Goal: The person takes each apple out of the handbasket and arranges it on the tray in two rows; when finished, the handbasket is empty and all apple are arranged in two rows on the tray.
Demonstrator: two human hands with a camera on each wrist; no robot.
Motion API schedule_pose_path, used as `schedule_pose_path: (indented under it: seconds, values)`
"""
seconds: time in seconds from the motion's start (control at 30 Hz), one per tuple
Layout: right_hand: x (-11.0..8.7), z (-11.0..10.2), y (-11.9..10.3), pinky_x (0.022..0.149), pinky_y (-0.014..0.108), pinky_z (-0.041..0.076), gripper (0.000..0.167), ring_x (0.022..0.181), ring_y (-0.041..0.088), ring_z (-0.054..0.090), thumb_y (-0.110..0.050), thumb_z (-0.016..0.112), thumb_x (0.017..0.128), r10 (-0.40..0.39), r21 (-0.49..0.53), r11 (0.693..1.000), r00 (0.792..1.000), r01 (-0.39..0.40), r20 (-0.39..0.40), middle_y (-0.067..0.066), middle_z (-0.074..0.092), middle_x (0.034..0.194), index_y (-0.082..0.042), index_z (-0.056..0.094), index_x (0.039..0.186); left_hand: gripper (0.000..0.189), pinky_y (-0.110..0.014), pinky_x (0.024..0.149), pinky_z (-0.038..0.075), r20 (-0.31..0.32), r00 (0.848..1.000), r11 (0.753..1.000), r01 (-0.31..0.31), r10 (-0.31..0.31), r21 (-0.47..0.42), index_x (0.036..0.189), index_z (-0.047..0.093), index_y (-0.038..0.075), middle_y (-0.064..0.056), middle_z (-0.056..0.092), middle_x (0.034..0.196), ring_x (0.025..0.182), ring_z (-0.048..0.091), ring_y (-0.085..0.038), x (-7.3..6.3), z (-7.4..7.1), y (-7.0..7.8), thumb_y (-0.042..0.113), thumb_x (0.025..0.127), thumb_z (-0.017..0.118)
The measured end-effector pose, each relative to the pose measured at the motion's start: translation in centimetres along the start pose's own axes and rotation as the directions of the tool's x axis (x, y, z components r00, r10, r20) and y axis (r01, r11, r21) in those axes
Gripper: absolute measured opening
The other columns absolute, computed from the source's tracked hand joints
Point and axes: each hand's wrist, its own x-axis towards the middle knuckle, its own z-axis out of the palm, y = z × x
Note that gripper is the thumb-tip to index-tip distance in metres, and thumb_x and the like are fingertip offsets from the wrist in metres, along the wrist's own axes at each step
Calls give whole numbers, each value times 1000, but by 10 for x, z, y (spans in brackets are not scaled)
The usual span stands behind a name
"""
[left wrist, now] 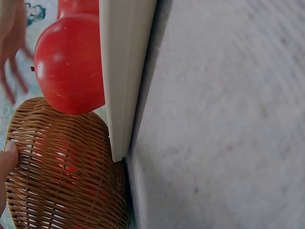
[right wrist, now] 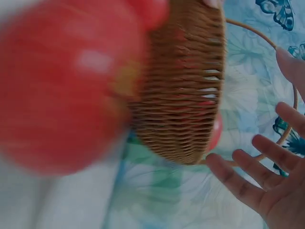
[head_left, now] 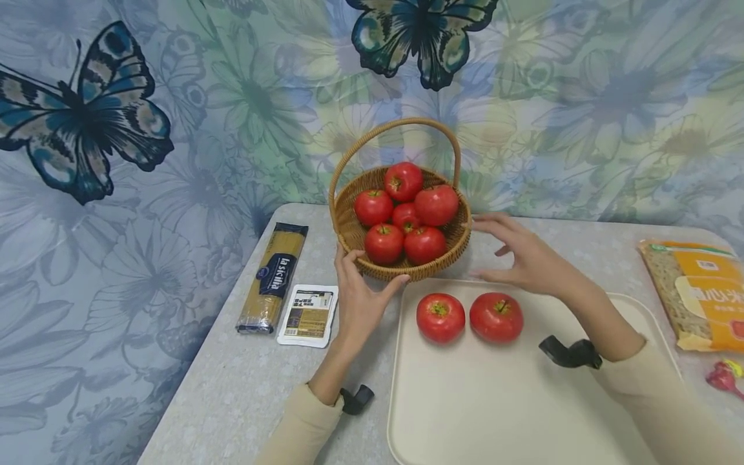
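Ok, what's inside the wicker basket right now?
The wicker basket holds six red tomatoes, one mostly covered in the middle. Anything beneath them is hidden. The left hand touches its front wall.

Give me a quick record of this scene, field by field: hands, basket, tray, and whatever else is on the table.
left hand: cupped against the near side of the basket
right hand: open, fingers spread, beside the basket's right side, holding nothing
basket contents: six tomatoes
tray: two tomatoes side by side
table left: spaghetti pack, small packet
table right: orange bag
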Motion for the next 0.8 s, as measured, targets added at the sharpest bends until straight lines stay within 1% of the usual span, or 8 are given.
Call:
schedule_pose_path:
  seconds: [0.1,0.17,0.23,0.33,0.47,0.6,0.7,0.8]
  values:
    - [39,-4,-3,74,45,59,73,129,34,45,-20,84,78,18,48,999,999,-17,-31,13,41,144,-15,48,142,88,-47,115,31,-1,1000,1000,5,-5,2,123,40,4,-20,18,159,151,13,-32,1,-2,0,61,70,79]
    - [61,-2,-2,83,48,56,72,129,34,44,-27,83,79,58,59,997,997,-55,-54,12,41,144,-16,49,142,87,-47,115,32,3,1000,1000,8,-9,2,123,40,4,-20,17,159,151,13,-33,1,-2,-1,61,70,79]
    - [79,3,0,91,53,52,71,129,35,45,-33,82,79,102,57,994,992,-97,-81,13,43,142,-15,50,140,86,-47,114,33,13,1000,1000,12,-12,1,123,40,5,-20,17,159,150,13,-33,1,-2,0,60,71,79]
    - [99,11,4,100,57,43,74,126,35,46,-41,83,77,169,33,986,979,-166,-112,16,45,141,-15,52,139,84,-47,114,33,21,1000,1000,9,-9,2,122,39,4,-21,18,158,150,14,-33,0,-2,0,59,72,79]
    - [113,21,12,102,57,42,78,126,35,47,-45,82,76,237,20,971,965,-236,-115,17,45,142,-12,51,139,83,-47,115,32,7,1000,1000,-9,9,6,121,40,3,-23,21,157,150,15,-33,0,-1,1,59,73,79]
    - [120,29,19,103,57,41,81,126,36,48,-48,81,76,294,-14,955,948,-298,-119,17,45,143,-11,49,140,84,-48,115,32,4,1000,1000,-23,23,20,121,41,2,-25,24,155,150,15,-35,0,-1,0,60,73,78]
    - [122,34,22,101,57,43,80,123,37,50,-49,81,75,315,-44,945,939,-324,-134,18,47,140,-11,49,139,84,-48,115,32,14,1000,999,-18,18,35,121,41,4,-25,24,155,150,14,-35,0,-1,0,62,73,76]
    - [124,38,23,99,56,44,77,120,38,52,-44,82,76,310,-68,944,938,-323,-154,19,49,136,-9,50,137,83,-47,115,31,15,1000,999,-11,11,39,121,41,6,-24,23,155,150,14,-34,0,-1,-2,63,73,76]
